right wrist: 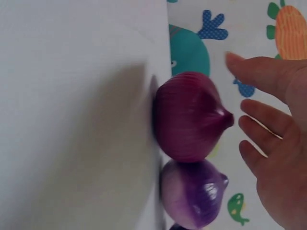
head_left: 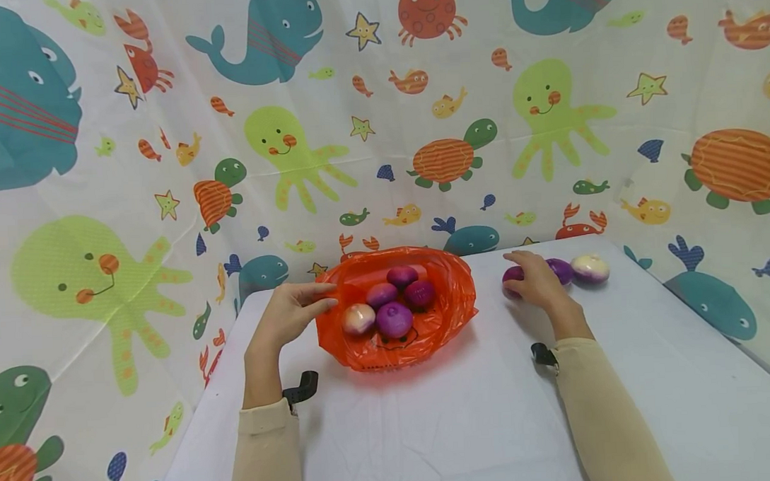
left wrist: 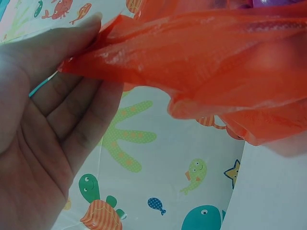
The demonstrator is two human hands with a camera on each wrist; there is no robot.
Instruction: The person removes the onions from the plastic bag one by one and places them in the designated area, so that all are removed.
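Note:
My left hand (head_left: 291,314) pinches the left edge of a red plastic bag (head_left: 448,330) between thumb and fingers. The bag stands with its mouth spread wide, and several onions lie in it, among them a purple onion (head_left: 395,320) and a pale onion (head_left: 359,318). My right hand (head_left: 541,284) hovers over a dark red onion (right wrist: 187,117) to the right of the bag. In the right wrist view its fingers are spread around the onion's pointed end, apart from it. Beside that onion sits a purple onion (right wrist: 194,194), partly behind my hand in the head view.
A white-and-purple onion (head_left: 591,269) stands at the right end of the row, near the back edge. White cloth covers the table (head_left: 442,422). A curtain (head_left: 366,78) printed with sea animals hangs behind and along both sides.

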